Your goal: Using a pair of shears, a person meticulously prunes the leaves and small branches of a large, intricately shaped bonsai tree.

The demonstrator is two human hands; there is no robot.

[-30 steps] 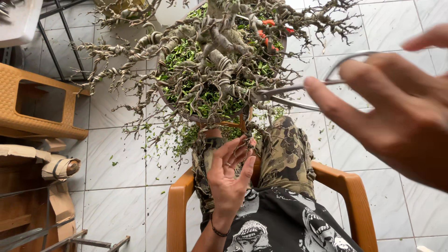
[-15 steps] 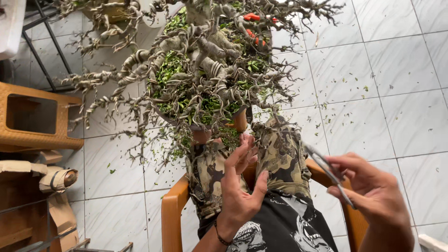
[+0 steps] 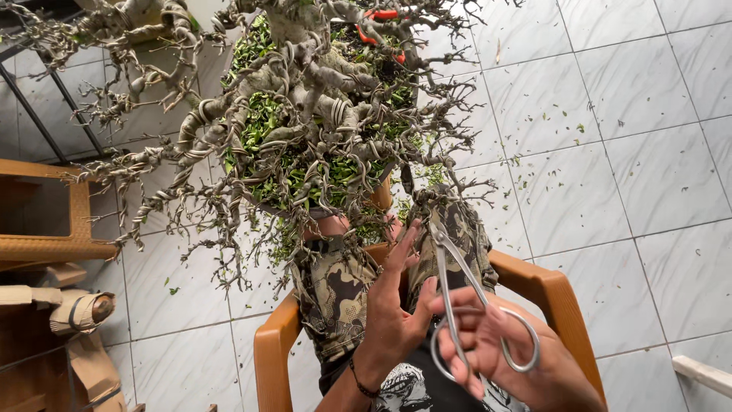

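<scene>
A pair of long metal scissors (image 3: pixel 467 305) is being held in the grip of the right hand (image 3: pixel 511 358), with the fingers closed through and around the looped handles and the narrow blades being pointed up toward the tree. The left hand (image 3: pixel 396 305) is being held open just beside the blades, its fingers spread apart and its palm turned toward the scissors; nothing is being clasped in it. A dark bracelet (image 3: pixel 364 384) is being worn on the left wrist.

Both hands are being kept above the lap, where camouflage trousers (image 3: pixel 343 294) are being worn, and the person is being seated on an orange chair (image 3: pixel 545 286). Just above the blade tips, a small tree (image 3: pixel 305 114) with wire wound around its bare branches and tufts of green leaves is being held up in a pot between the knees. A red-handled tool (image 3: pixel 380 23) is lying among the upper branches. Cut leaves are lying scattered on the pale tiled floor (image 3: pixel 633 168). At the left, a wooden stool (image 3: pixel 53 248) is standing.
</scene>
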